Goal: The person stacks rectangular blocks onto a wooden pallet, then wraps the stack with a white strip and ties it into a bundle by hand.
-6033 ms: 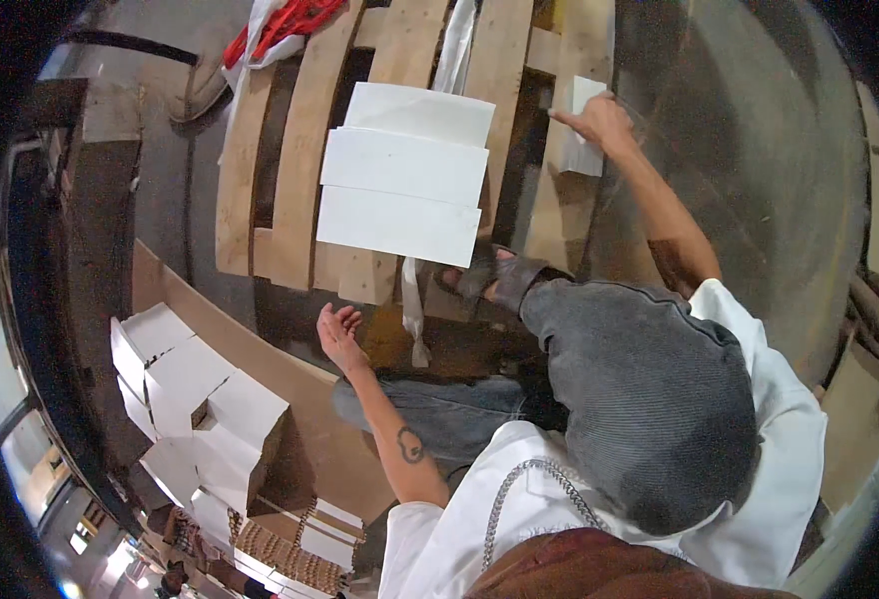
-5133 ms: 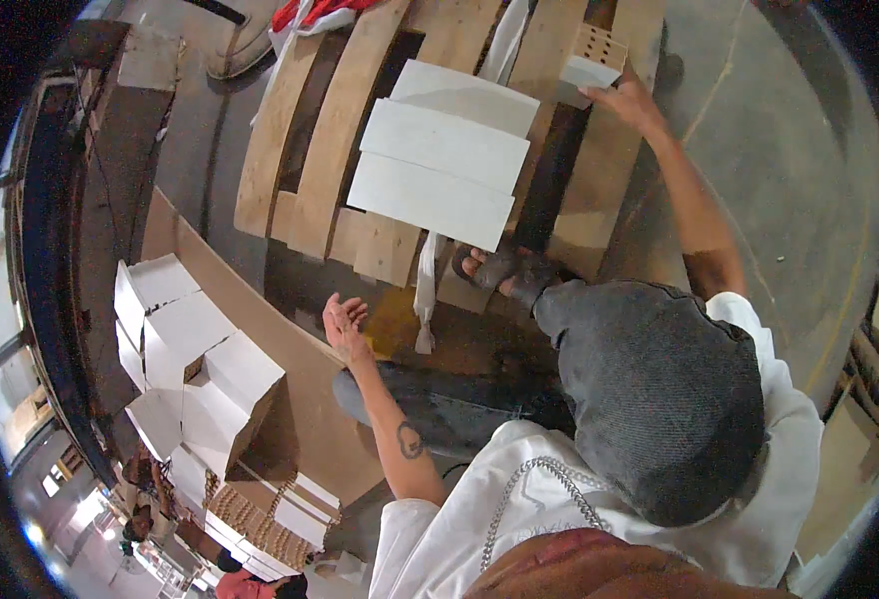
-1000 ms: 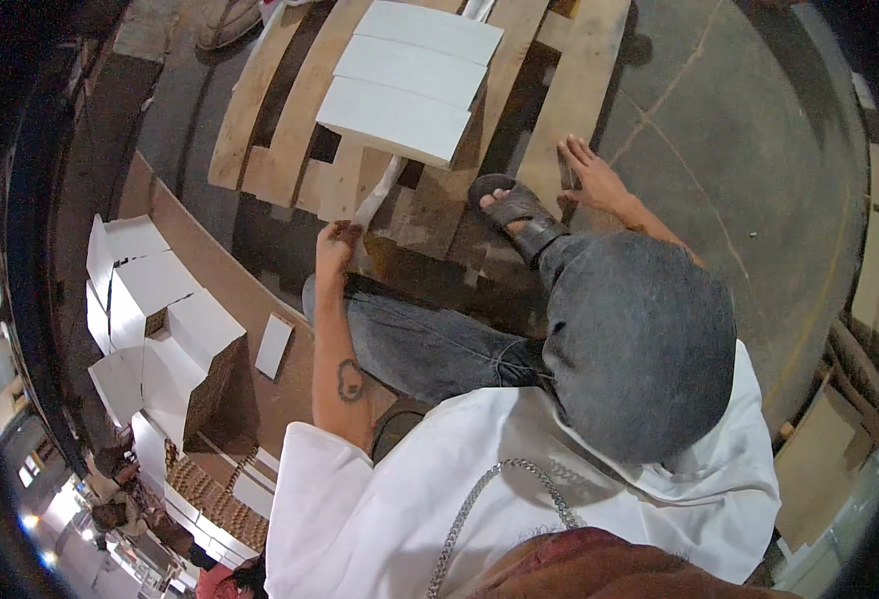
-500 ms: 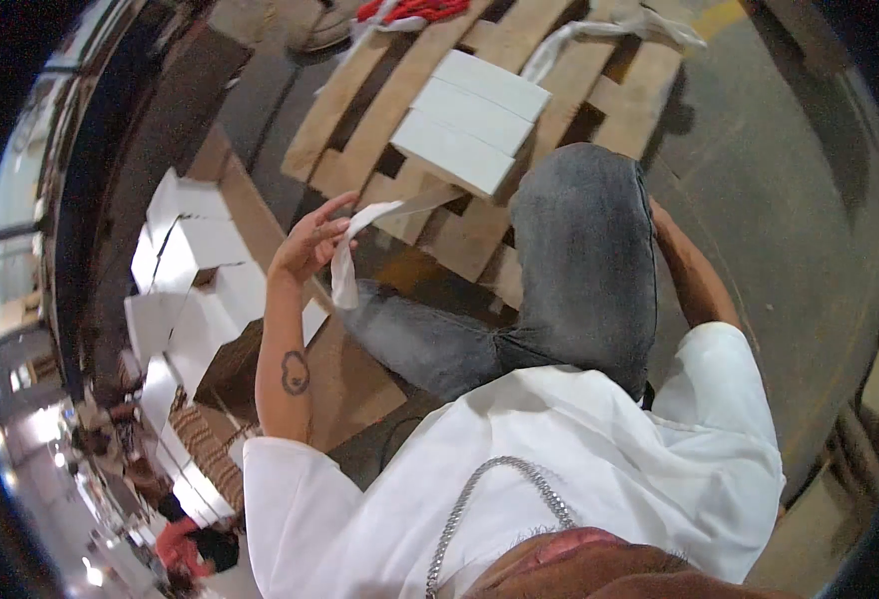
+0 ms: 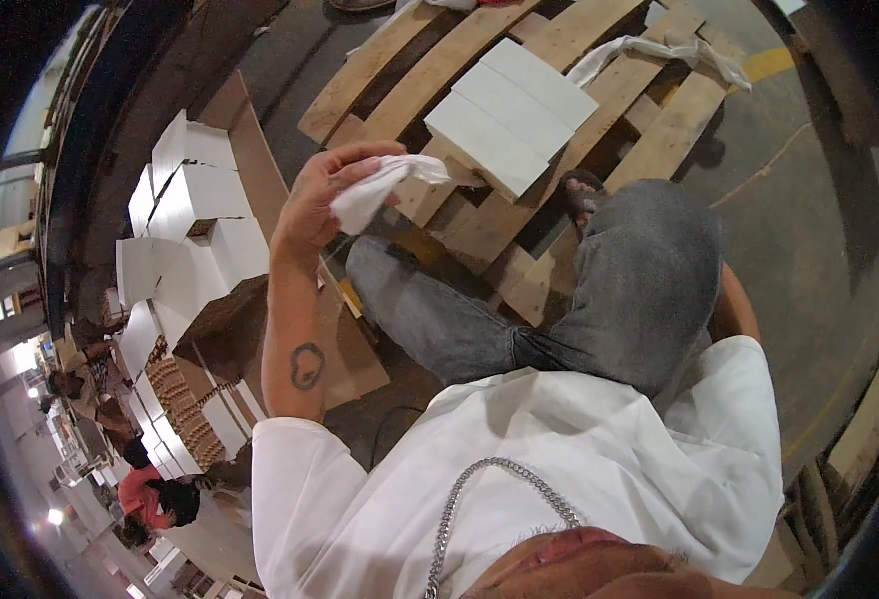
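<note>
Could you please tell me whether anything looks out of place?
The white stacks at left look askew: their tops lie at differing angles, with gaps between, unlike the closely aligned white boxes on the wooden pallet.

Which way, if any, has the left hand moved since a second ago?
Yes: judged against the pallet, the left hand moved left, toward the pallet's near-left corner and away from the white boxes. The view itself also shifted.

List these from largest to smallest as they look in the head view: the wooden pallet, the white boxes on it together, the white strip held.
1. Wooden pallet, partly cut off
2. White boxes together
3. White strip in the left hand, smallest though apparently nearer
</note>
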`<state>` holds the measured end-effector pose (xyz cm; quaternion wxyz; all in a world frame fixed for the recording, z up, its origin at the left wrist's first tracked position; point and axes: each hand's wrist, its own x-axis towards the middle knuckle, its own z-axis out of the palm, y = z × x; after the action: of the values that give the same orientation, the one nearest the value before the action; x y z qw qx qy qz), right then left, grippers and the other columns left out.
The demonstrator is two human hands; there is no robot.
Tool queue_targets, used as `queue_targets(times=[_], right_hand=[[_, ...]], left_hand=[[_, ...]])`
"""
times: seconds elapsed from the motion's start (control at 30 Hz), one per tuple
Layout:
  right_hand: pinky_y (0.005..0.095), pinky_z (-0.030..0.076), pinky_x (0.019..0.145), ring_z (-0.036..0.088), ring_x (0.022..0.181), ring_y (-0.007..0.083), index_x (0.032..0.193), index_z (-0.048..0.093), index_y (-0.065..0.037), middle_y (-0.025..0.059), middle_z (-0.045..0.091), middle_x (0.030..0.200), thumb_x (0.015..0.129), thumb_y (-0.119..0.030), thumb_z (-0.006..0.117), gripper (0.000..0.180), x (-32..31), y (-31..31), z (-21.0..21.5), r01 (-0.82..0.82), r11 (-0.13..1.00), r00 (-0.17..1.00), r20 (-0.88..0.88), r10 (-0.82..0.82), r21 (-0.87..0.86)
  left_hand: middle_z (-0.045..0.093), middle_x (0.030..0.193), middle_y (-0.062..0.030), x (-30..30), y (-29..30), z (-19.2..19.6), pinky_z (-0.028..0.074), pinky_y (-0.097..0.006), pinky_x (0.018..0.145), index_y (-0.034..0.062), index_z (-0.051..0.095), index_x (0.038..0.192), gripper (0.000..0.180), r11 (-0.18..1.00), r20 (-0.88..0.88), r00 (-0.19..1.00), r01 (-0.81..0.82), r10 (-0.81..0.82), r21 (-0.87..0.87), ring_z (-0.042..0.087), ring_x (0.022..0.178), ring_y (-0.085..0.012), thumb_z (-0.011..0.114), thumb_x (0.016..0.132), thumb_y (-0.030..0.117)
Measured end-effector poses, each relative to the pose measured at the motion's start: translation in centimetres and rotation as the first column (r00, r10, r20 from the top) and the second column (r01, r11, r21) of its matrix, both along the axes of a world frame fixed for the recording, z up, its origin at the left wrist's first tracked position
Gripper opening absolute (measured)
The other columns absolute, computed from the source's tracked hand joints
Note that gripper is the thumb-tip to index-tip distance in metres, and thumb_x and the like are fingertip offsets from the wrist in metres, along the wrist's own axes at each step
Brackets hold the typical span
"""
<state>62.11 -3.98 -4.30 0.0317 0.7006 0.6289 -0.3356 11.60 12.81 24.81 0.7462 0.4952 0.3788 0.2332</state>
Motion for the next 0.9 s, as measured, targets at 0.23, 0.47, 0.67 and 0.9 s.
queue_targets(times=[0.23,0.47,0.67,0.9], right_hand=[[0.0381,0.049,0.068,0.064,0.079,0.0270,0.125,0.056,-0.006,0.0169,0.067,0.090,0.094,-0.015,0.049,0.033,3.9,6.0,6.9,0.206,0.919,0.974,-0.158,-0.160,0.336],[0.0301,0.052,0.077,0.066,0.086,0.0174,0.123,0.058,-0.006,0.0092,0.067,0.095,0.097,-0.026,0.052,0.033,5.1,18.5,13.4,0.430,0.794,0.804,-0.583,-0.119,0.430],[0.0335,0.043,0.095,0.057,0.108,0.0204,0.133,0.052,-0.007,0.0114,0.060,0.119,0.092,-0.017,0.056,0.042,-0.1,25.3,6.7,0.353,0.917,0.673,-0.731,-0.111,0.185],[0.0424,0.037,0.104,0.048,0.124,0.0299,0.136,0.046,-0.004,0.0147,0.049,0.137,0.093,-0.016,0.048,0.044,-1.2,30.1,-0.9,-0.082,0.901,0.864,-0.421,0.277,0.425]], left_hand=[[0.064,0.109,-0.0222,9.8,3.4,-2.3,0.056,-0.038,0.083,-0.0108,0.053,0.123,0.052,0.991,0.082,0.988,0.132,-0.133,0.017,0.067,0.093,-0.0271,0.055,0.093,0.031],[0.067,0.080,-0.0138,20.6,6.6,-3.0,0.053,-0.028,0.062,-0.0013,0.046,0.134,0.049,0.953,-0.286,0.956,0.023,0.068,0.302,0.064,0.065,-0.0154,0.053,0.097,0.029],[0.066,0.081,-0.0072,13.5,11.1,-4.4,0.052,-0.025,0.062,-0.0013,0.058,0.120,0.039,0.884,-0.450,0.800,-0.200,0.396,0.423,0.062,0.068,-0.0145,0.060,0.093,0.026],[0.064,0.086,-0.0079,12.9,9.6,-4.2,0.050,-0.027,0.066,-0.0008,0.057,0.121,0.040,0.783,-0.479,0.697,-0.195,0.534,0.590,0.060,0.073,-0.0160,0.061,0.091,0.026]])
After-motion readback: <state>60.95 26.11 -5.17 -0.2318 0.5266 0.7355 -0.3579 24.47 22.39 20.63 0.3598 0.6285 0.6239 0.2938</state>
